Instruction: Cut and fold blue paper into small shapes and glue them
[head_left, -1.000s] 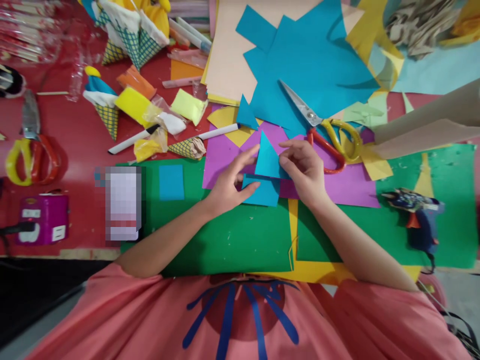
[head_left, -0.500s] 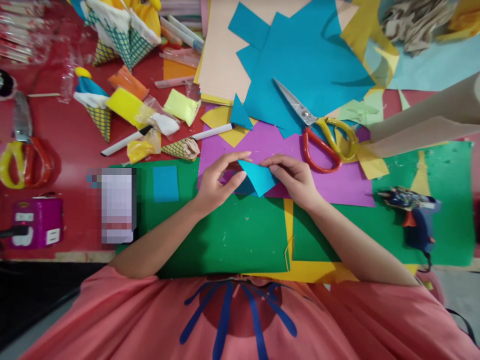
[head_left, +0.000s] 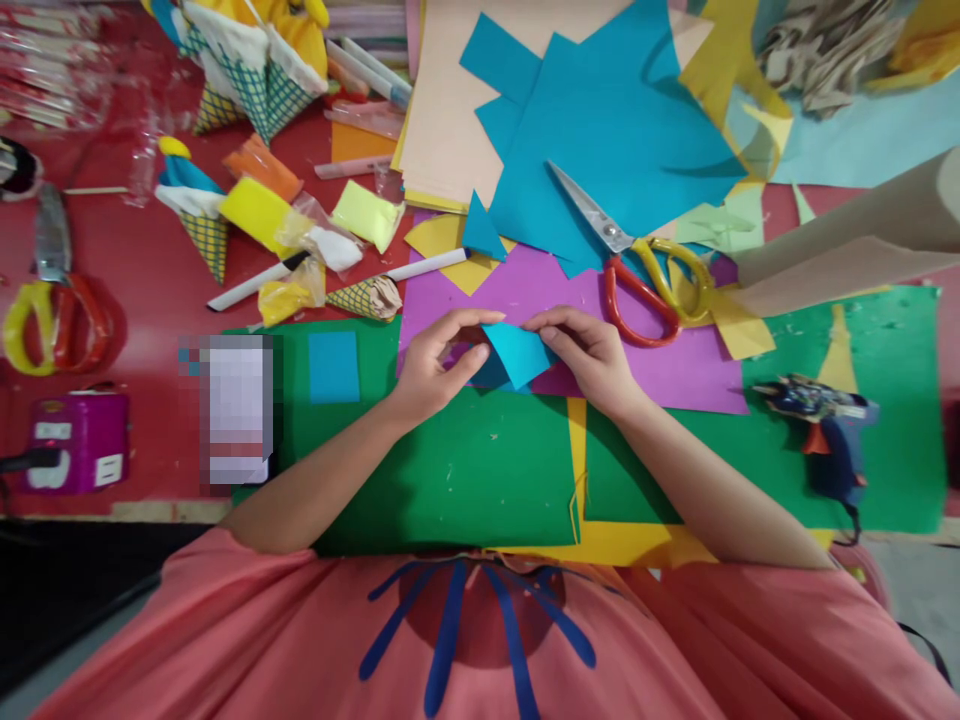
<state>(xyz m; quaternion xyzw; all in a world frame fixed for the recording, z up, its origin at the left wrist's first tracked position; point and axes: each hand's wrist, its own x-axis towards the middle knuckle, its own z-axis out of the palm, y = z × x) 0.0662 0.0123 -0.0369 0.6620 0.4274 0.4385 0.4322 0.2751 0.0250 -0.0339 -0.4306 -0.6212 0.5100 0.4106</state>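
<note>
Above the purple sheet (head_left: 660, 385), a small piece of blue paper (head_left: 521, 352) hangs between my hands, one corner pointing down. My right hand (head_left: 589, 355) pinches its right end between thumb and fingers. At the left end, my left hand (head_left: 442, 365) curls around the corner, index fingertip along the top edge and thumb by the left edge. Any contact of the left hand's other fingers is hidden. Just beyond my right hand lie scissors (head_left: 619, 238) with one red and one yellow handle. A blue paper square (head_left: 334, 367) rests on the green sheet (head_left: 450, 470) to the left.
A glue gun (head_left: 836, 450) lies at right, near a large paper roll (head_left: 847, 225). Blue sheets (head_left: 615, 130) are stacked at the back. Leftward are a blurred-out phone (head_left: 238, 405), a purple box (head_left: 79, 440), more scissors (head_left: 54, 270), clay packets (head_left: 259, 215) and small paper cones (head_left: 367, 297).
The blue paper has tilted slightly between my fingers, and both hands stay in nearly the same place. The view has shifted a little.
</note>
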